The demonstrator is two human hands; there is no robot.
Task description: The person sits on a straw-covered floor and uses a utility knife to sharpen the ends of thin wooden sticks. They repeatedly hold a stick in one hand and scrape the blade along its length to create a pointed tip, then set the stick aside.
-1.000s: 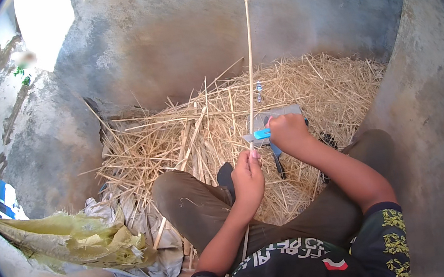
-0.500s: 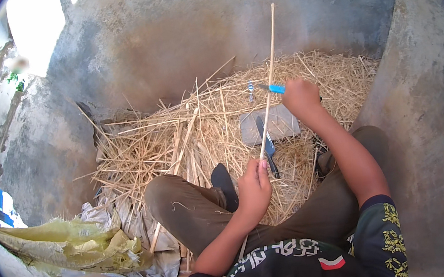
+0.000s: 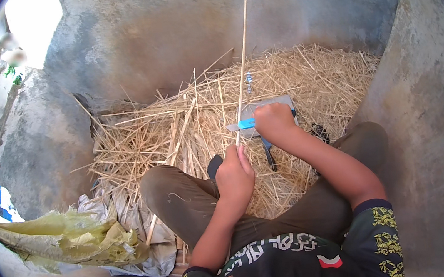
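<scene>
My left hand (image 3: 234,175) is closed round the lower part of a long thin wooden stick (image 3: 243,57), which rises away from me and leans slightly right. In my right hand (image 3: 274,120) is a blue-handled utility knife (image 3: 246,124). Its blade lies across the stick, a short way above my left fingers. Beyond and beneath my right hand is a grey block (image 3: 279,101), partly hidden. A dark-handled knife (image 3: 268,152) lies by it, its blade mostly covered by my right hand.
Pale shavings and split strips (image 3: 149,137) cover the floor before me. A small clear bottle (image 3: 249,83) lies among them. At the left is a torn yellowish sack (image 3: 67,243). A curved concrete wall (image 3: 175,38) encloses the space; my bent legs (image 3: 180,205) frame the pile.
My right hand has drawn the utility knife down along the stick toward my left hand. The stick and my left hand have shifted left.
</scene>
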